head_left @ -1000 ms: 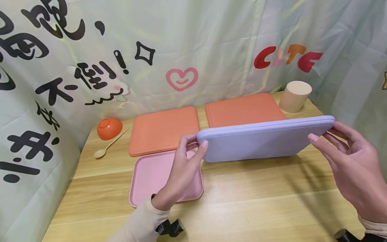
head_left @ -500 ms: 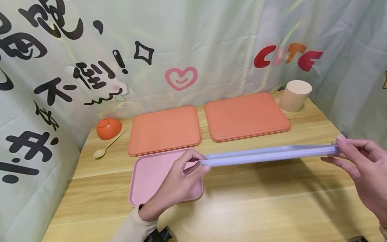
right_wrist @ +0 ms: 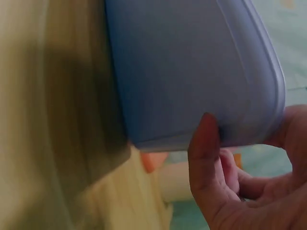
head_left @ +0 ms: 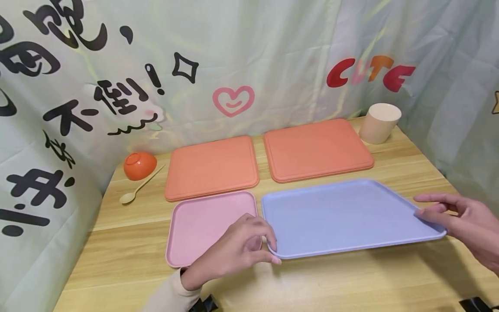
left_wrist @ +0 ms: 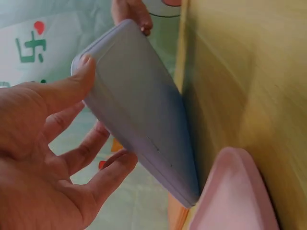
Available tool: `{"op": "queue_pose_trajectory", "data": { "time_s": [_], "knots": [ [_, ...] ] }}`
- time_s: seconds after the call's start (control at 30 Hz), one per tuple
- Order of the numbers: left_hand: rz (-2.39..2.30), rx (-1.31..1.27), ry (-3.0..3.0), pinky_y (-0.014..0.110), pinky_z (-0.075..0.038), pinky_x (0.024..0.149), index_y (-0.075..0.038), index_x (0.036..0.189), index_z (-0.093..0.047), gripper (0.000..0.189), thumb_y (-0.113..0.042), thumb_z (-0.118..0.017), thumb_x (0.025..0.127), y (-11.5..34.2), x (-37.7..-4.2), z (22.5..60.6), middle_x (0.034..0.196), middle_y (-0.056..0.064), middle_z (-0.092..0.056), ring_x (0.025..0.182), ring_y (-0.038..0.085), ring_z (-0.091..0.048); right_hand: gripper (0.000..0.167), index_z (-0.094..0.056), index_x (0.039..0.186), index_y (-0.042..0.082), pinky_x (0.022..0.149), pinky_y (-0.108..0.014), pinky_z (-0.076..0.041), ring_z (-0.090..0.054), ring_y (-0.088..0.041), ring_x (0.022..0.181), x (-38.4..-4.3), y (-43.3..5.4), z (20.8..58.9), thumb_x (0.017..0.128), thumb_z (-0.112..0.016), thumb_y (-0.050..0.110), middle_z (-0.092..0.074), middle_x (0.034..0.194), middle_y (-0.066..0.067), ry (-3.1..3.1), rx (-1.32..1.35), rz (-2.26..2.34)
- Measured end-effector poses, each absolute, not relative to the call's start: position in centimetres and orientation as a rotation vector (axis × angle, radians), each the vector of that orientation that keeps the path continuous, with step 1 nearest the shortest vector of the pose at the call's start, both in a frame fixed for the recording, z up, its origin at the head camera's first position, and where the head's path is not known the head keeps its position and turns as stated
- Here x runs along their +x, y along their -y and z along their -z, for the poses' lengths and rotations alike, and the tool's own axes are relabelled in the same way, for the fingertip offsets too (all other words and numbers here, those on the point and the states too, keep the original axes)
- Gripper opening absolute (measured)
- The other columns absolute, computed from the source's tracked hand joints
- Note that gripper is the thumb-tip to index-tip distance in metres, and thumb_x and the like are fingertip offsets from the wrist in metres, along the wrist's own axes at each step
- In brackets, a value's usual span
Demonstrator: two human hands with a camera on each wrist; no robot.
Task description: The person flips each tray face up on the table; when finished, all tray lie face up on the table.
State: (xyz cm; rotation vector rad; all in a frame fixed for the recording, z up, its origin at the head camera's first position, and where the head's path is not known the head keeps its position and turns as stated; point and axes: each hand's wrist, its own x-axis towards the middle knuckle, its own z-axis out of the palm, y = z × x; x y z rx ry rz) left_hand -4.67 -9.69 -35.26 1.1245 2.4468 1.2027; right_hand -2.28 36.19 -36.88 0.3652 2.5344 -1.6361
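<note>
A lavender-blue rectangular tray point(head_left: 343, 216) is held hollow side up, its near edge raised above the table. At its near left corner my left hand point(head_left: 239, 247) pinches the rim, thumb below and fingers above. My right hand point(head_left: 465, 223) grips the right edge near the front corner. The left wrist view shows the tray's underside point(left_wrist: 139, 91), tilted, its far edge down close to the tabletop; whether it touches I cannot tell. Just left of it, a pink tray point(head_left: 206, 221) lies flat, partly covered by my left hand.
Two orange rectangular trays point(head_left: 212, 167) lie face down along the back of the wooden table point(head_left: 128, 242). An upturned orange bowl point(head_left: 140, 166) and a beige spoon point(head_left: 142, 186) are at the back left. A cream cup point(head_left: 380, 124) stands back right, before a printed curtain point(head_left: 280, 56).
The blue tray has tipped from underside facing me, through edge-on, to its hollow face showing. Both hands have come lower and nearer with it. The back right orange tray is now fully uncovered.
</note>
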Motion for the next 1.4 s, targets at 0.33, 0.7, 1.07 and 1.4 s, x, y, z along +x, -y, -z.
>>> {"op": "queue_pose_trajectory", "data": {
  "time_s": [0.33,0.7,1.07,1.4],
  "knots": [
    [-0.719,1.287,-2.548,0.016,-0.041,0.076,-0.033,0.078,-0.074,0.013,-0.041,-0.084,0.078,8.7,-4.7,37.3,0.088,-0.029,-0.059,0.094,0.001,-0.044,0.041,-0.054,0.124,-0.018,0.061,-0.024,-0.045,-0.05,0.0,0.077,-3.3,-36.7,38.7,0.098,-0.065,0.012,-0.058,0.091,0.001,-2.637,0.164,1.145],
    [-0.424,1.432,-2.552,0.019,-0.036,0.08,-0.036,0.071,-0.074,0.015,-0.044,-0.086,0.074,7.4,-4.5,39.6,0.079,-0.027,-0.055,0.097,0.002,-0.048,0.013,-0.059,0.098,-0.012,0.058,-0.024,-0.049,-0.048,-0.001,0.071,-3.6,-36.3,40.6,0.092,-0.064,-0.002,-0.056,0.085,-0.004,-2.615,0.027,1.039],
    [-0.642,1.14,-2.687,0.038,-0.047,0.104,-0.015,0.134,-0.066,0.055,-0.042,-0.078,0.088,8.4,-6.5,37.3,0.135,-0.001,-0.063,0.117,0.015,-0.057,0.046,-0.058,0.113,-0.017,0.058,-0.025,-0.051,-0.06,-0.021,0.083,-5.5,-36.8,38.9,0.095,-0.072,0.023,-0.064,0.093,-0.011,-2.734,0.064,0.826],
    [-0.827,0.794,-2.723,0.048,-0.034,0.116,-0.002,0.153,-0.039,0.073,-0.033,-0.072,0.096,7.5,-13.1,37.1,0.152,0.015,-0.047,0.139,0.031,-0.046,0.068,-0.049,0.127,-0.025,0.073,-0.043,-0.058,-0.061,-0.056,0.104,-10.6,-36.1,36.0,0.094,-0.073,0.029,-0.057,0.119,-0.042,-2.793,-0.063,0.813]
  ]
}}
